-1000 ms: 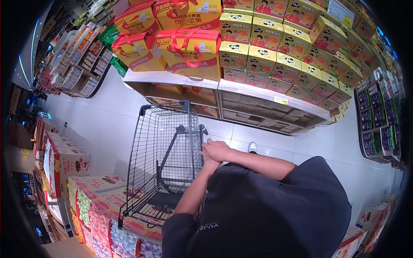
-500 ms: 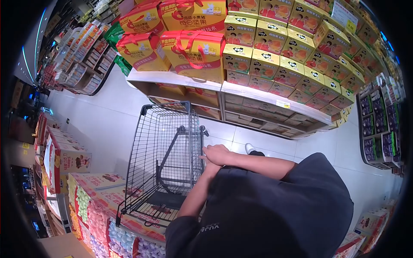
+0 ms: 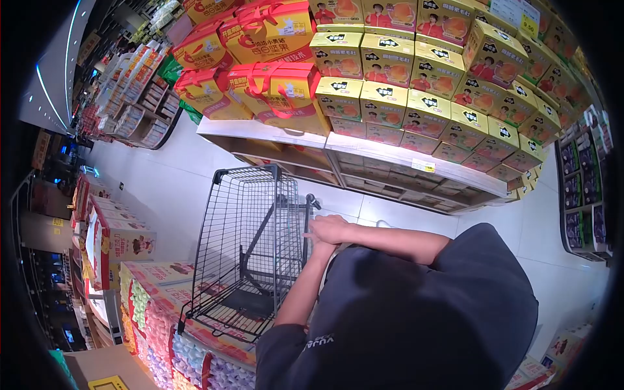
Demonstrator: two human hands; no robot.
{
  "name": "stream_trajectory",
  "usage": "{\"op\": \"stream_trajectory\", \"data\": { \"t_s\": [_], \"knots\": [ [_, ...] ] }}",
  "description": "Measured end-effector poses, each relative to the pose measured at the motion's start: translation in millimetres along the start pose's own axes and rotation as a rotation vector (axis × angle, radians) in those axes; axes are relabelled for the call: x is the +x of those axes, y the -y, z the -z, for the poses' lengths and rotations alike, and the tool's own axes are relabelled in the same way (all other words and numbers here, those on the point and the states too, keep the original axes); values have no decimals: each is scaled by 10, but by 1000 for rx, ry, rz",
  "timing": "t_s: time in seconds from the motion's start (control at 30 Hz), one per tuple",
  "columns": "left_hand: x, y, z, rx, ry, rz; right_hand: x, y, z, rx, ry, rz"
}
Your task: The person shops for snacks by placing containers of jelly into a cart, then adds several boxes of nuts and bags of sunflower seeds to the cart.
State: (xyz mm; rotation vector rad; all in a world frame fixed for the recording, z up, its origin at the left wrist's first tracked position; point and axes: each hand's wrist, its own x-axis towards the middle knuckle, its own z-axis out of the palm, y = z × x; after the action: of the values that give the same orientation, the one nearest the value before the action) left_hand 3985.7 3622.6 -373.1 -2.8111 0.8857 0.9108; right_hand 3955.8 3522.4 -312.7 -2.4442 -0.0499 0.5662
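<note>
A black wire shopping cart (image 3: 237, 227) stands in front of me, its basket holding no goods. Both hands are together at its handle (image 3: 306, 224), on the side nearest my body. My right hand (image 3: 330, 228) lies over my left hand (image 3: 320, 247) and hides part of it. The fingers of both are curled at the bar, though their tips are partly hidden.
Ahead, a shelf edge (image 3: 416, 161) carries stacked yellow food boxes (image 3: 426, 110) and red-and-yellow gift boxes (image 3: 279, 97). Left of the cart is a display of bagged candies (image 3: 162, 325) and cartons (image 3: 130, 240). Purple packs (image 3: 572, 188) fill a rack at right.
The view has shifted, so the shelf boxes sit lower and slightly left, and the left-hand cartons further right. My hands stay together at the cart handle.
</note>
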Motion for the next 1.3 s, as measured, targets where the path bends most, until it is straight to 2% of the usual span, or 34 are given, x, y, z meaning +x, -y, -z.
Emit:
{"op": "stream_trajectory", "data": {
  "t_s": [0.1,0.13,0.2,0.23,0.27,0.33,0.37,0.4,0.43,0.5,0.57,0.63,0.77,0.8,0.97,1.03,1.1,1.17,1.2,1.23,1.3],
  "knots": [
    [169,21,20,31,-8,-5,-139,-99,208,113,-98,17],
    [145,39,212,90,-212,83,-218,-142,314,153,-144,41],
    [320,474,259,25,-558,179,-352,-300,519,179,-208,16],
    [334,680,264,-49,-576,320,-405,-407,625,196,-265,-7],
    [321,886,228,-125,-594,462,-449,-546,733,179,-408,9],
    [318,1325,-12,-535,-332,676,-556,-761,1105,106,-614,-18],
    [289,1542,-245,-514,-273,592,-642,-826,1394,50,-680,-62],
    [267,1696,-448,-490,-214,506,-681,-964,1586,-42,-851,-34],
    [270,1760,-562,-481,-213,501,-718,-1096,1760,-133,-1022,-10],
    [258,1846,-698,-591,-310,484,-815,-1241,2123,-221,-1117,-93],
    [99,1605,-548,-493,-338,496,-879,-1287,2348,-281,-1110,-191],
    [91,1596,-590,-387,-320,513,-805,-1384,2394,-290,-1127,-175],
    [-86,1569,-776,-458,-248,442,-579,-1410,2367,-339,-1072,-117],
    [-124,1553,-870,-446,-255,418,-480,-1428,2346,-429,-1092,-86],
    [-556,1046,-775,-445,-159,483,-28,-1499,2374,-617,-1065,-50],
    [-668,975,-918,-453,-164,419,71,-1461,2453,-670,-1024,-63],
    [-780,900,-967,-502,-159,430,145,-1430,2515,-679,-975,-136],
    [-891,785,-881,-702,-80,420,263,-1448,2522,-688,-971,-124],
    [-896,758,-995,-797,-180,399,263,-1403,2546,-683,-976,-129],
    [-831,768,-1178,-809,-182,404,268,-1374,2568,-679,-980,-134],
    [-743,716,-1374,-1002,-315,293,310,-1350,2582,-683,-1003,-95]
  ]
}}
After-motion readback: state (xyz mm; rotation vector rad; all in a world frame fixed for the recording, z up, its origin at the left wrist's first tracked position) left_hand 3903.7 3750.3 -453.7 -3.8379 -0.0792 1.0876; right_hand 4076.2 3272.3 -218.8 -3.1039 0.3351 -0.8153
